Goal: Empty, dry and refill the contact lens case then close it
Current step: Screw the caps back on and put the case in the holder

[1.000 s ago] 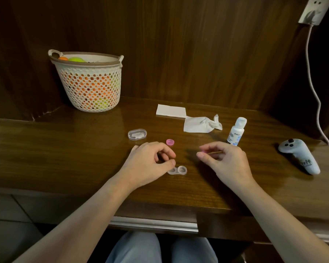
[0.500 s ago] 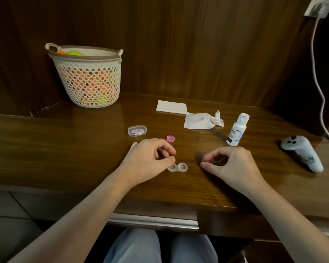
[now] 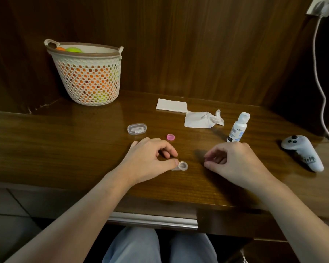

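So my left hand (image 3: 150, 160) is sitting on the worktop (image 3: 65, 149) just left of center frame, fingers curled, thumb tip pinning down the left end of the contact lens case (image 3: 179, 166). The case lies flat with its long axis running roughly left to right across the picture; its right well is open and in plain sight, while the left well is mostly under my thumb, so I can't tell whether that one is capped. My right hand (image 3: 234, 162) is off to the right of the case, near but not touching, fingers loosely curled with thumb and forefinger close together. Might be something tiny pinched in there, honestly can't tell from this angle. The pink cap (image 3: 170, 137) is lying loose a bit above my left hand in the frame, closer to the left hand than the right. The solution bottle (image 3: 237, 128) stands upright above my right hand, lid on, and the crumpled tissue (image 3: 203, 119) is further up beside the folded tissue (image 3: 171, 105). My guess is the open well is what's next, and since it points toward my right hand, that's the hand that should work it while the left keeps the case from sliding.
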{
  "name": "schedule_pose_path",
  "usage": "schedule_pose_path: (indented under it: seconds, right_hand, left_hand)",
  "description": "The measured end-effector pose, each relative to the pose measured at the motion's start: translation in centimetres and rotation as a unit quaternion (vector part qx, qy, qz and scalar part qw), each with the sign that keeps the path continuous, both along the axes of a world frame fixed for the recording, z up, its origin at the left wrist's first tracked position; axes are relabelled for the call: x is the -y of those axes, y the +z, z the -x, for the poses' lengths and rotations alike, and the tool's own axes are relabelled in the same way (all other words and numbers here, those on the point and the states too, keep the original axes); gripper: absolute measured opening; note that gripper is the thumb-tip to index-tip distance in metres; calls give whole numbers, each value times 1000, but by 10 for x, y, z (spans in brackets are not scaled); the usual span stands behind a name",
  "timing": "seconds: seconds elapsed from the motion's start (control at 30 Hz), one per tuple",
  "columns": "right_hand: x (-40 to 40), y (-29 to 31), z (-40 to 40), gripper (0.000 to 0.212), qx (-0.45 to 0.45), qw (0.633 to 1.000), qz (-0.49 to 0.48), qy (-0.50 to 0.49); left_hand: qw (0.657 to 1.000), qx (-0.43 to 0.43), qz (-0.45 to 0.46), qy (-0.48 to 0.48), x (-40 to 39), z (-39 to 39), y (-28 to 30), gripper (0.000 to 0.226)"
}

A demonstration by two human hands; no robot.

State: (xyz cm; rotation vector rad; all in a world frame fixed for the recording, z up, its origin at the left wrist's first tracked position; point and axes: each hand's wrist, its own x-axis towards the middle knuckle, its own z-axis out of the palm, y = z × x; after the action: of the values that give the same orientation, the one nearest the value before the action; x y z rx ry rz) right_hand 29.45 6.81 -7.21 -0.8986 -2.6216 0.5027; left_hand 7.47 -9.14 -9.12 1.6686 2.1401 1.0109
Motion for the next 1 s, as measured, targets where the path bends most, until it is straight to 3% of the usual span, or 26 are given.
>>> schedule_pose_path:
  seconds: [0.1, 0.23, 0.47, 1.0]
  right_hand:
    - [5, -2, 0, 25, -64, 997, 41, 24]
    - [16, -6, 6, 28, -147, 982, 95, 67]
    - [26, -9, 20, 26, -132, 977, 85, 144]
    - [19, -19, 26, 23, -132, 975, 27, 176]
  left_hand:
    - [999, -14, 34, -26, 1, 3, 1, 45]
    - [997, -11, 53, -50, 4, 7, 1, 46]
    - [998, -26, 34, -40, 4, 10, -1, 31]
    - [999, -11, 19, -36, 4, 9, -2, 21]
